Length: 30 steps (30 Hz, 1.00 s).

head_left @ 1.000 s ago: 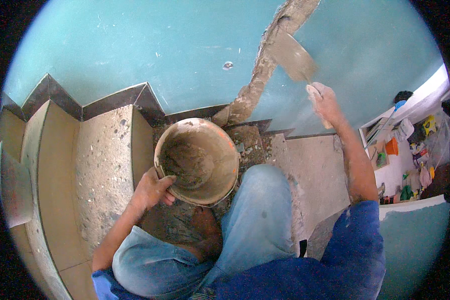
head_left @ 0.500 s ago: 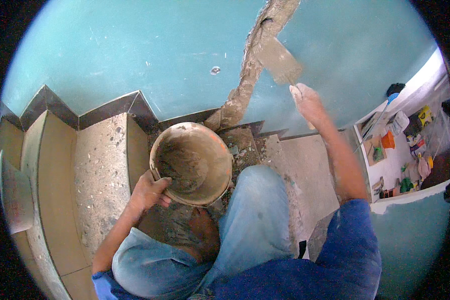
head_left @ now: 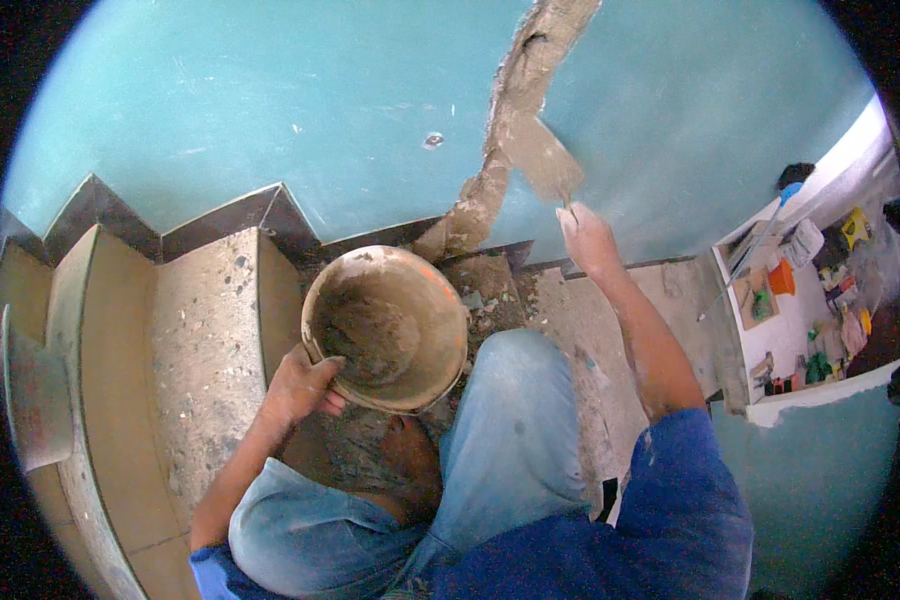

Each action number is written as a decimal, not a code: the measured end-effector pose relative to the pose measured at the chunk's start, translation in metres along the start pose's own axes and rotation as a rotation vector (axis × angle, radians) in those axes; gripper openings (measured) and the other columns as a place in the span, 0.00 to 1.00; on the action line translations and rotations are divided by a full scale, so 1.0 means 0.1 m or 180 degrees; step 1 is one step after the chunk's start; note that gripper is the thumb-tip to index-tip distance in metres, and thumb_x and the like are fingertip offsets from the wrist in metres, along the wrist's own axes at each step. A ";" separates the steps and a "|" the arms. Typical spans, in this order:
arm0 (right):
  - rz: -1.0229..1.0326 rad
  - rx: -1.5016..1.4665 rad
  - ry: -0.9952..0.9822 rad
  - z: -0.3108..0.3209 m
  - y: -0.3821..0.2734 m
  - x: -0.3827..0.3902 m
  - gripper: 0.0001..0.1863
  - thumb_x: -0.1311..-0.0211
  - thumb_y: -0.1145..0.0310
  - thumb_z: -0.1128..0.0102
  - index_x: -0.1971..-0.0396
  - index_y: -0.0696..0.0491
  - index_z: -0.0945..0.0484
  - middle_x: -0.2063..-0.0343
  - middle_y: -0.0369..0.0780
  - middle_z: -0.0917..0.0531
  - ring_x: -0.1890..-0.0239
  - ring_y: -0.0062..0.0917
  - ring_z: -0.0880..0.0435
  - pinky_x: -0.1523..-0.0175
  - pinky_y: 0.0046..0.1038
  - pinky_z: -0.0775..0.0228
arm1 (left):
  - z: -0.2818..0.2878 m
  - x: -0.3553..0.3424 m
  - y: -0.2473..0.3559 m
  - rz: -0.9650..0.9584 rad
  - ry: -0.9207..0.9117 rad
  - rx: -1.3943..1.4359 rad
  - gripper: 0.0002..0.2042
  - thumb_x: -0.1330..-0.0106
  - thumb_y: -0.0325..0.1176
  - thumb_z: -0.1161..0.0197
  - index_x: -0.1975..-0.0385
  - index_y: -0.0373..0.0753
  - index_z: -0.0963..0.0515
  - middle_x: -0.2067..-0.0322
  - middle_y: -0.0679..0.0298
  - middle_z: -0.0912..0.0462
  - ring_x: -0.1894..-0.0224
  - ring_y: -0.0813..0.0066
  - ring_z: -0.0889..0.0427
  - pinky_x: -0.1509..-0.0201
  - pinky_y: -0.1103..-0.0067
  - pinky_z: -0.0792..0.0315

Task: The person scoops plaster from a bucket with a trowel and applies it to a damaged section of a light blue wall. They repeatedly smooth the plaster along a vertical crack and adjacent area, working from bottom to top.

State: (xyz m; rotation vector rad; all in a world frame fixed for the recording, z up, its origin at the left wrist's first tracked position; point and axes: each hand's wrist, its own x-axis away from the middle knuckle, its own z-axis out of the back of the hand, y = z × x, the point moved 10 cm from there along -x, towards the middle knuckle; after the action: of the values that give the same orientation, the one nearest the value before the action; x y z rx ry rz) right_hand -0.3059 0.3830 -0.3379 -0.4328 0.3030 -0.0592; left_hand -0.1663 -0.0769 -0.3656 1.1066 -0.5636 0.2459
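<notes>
In the head view, the left hand (head_left: 298,388) has its fingers clenched on the near-left rim of a round, mortar-smeared bucket (head_left: 438,315), thumb over the edge, the open mouth turned up toward the camera. The bucket sits beside the person's raised knee (head_left: 525,390), between it and the dusty stair tread (head_left: 208,340). The right hand (head_left: 588,240) has its fingers wrapped around the handle of a broad trowel (head_left: 544,160), whose coated blade lies against the rough grey mortar strip (head_left: 518,100) running up the blue-green wall (head_left: 360,70). Rubble (head_left: 485,285) lies just beyond the bucket, near the wall's dark skirting (head_left: 210,227).
</notes>
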 end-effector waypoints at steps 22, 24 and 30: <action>0.1969 0.1433 -0.2497 -0.54 -1.72 0.82 0.16 0.35 0.55 0.41 0.61 0.54 0.24 0.65 0.48 0.17 0.59 0.48 0.17 0.56 0.47 0.26 | -0.10 -0.14 -0.07 -0.0237 -0.0193 -0.0048 0.18 0.30 0.34 0.40 0.52 0.24 0.31 0.75 0.55 0.17 0.81 0.73 0.17 0.81 0.77 0.21; 0.2223 0.1346 -0.2682 -0.63 -1.87 0.88 0.17 0.33 0.54 0.46 0.64 0.55 0.21 0.65 0.48 0.15 0.59 0.47 0.15 0.56 0.50 0.24 | -0.12 -0.14 -0.11 -0.0191 -0.0177 -0.0105 0.17 0.29 0.35 0.41 0.50 0.26 0.30 0.74 0.56 0.17 0.81 0.73 0.17 0.80 0.77 0.22; 0.2119 0.1734 -0.3233 -0.98 -2.07 0.96 0.19 0.32 0.54 0.47 0.64 0.55 0.18 0.65 0.50 0.15 0.59 0.47 0.15 0.55 0.50 0.24 | -0.12 -0.10 0.04 -0.0371 -0.0027 -0.0362 0.16 0.29 0.35 0.41 0.48 0.30 0.28 0.73 0.58 0.16 0.81 0.74 0.18 0.79 0.77 0.23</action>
State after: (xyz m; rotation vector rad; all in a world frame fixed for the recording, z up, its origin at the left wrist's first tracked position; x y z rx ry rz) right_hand -0.2425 0.1446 -0.3618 0.2242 -0.5772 0.7009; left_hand -0.1730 -0.0634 -0.3716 1.0265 -0.5124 0.1068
